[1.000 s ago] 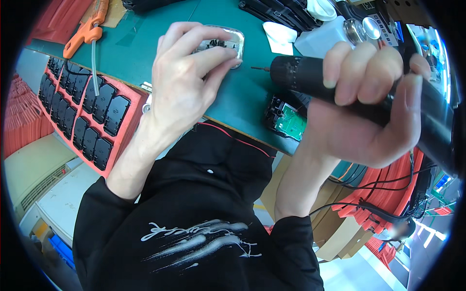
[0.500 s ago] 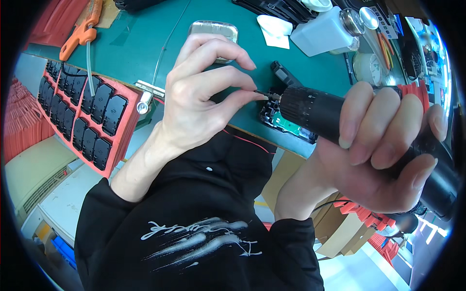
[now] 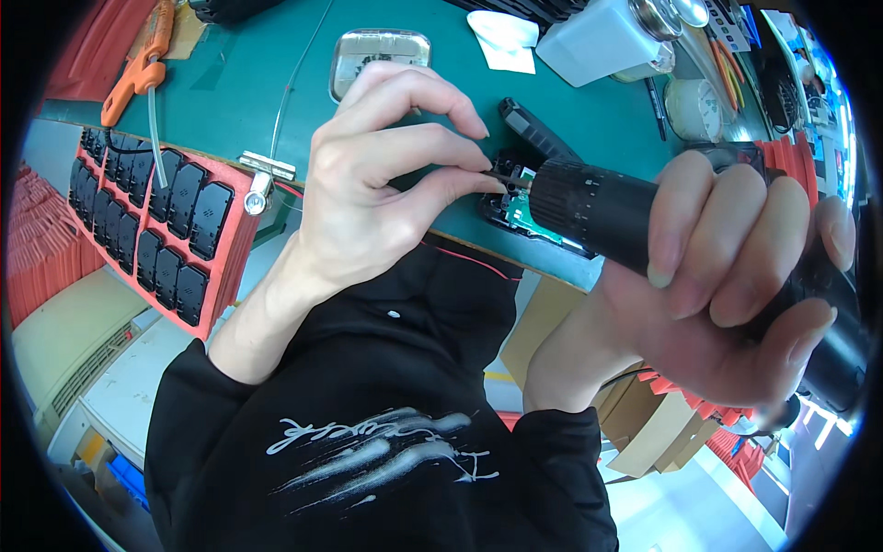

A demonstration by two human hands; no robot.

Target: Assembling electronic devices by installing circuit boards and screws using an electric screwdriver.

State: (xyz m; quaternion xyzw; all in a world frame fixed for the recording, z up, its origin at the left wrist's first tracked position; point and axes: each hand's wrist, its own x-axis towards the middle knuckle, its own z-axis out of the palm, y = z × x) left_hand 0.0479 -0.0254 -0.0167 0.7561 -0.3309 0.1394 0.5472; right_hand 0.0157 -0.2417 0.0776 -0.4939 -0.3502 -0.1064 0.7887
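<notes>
In my right hand (image 3: 727, 276) is a black electric screwdriver (image 3: 589, 207), its fingers wrapped around the body and its nose turned left. My left hand (image 3: 386, 175) pinches thumb and forefinger at the tip of the thin screwdriver bit (image 3: 511, 180); whether a screw sits between them is hidden. Below and behind the bit, on the green bench mat, lies an open black device housing with a green circuit board (image 3: 526, 216), partly covered by the screwdriver. A black elongated part (image 3: 538, 129) rests just beyond it. Behind my left hand is a metal tray (image 3: 382, 44) with small dark pieces.
To the left, a red foam tray (image 3: 241, 267) holds several black housings. An orange glue gun (image 3: 138, 78) lies at the back left, and a metal clamp (image 3: 262, 179) sits on the bench edge. White bottle (image 3: 589, 46) and folded white paper (image 3: 504, 41) stand at the back.
The bench and its things have shifted slightly left and up in view. Both hands keep nearly the same pose, with the bit tip still at the left fingertips.
</notes>
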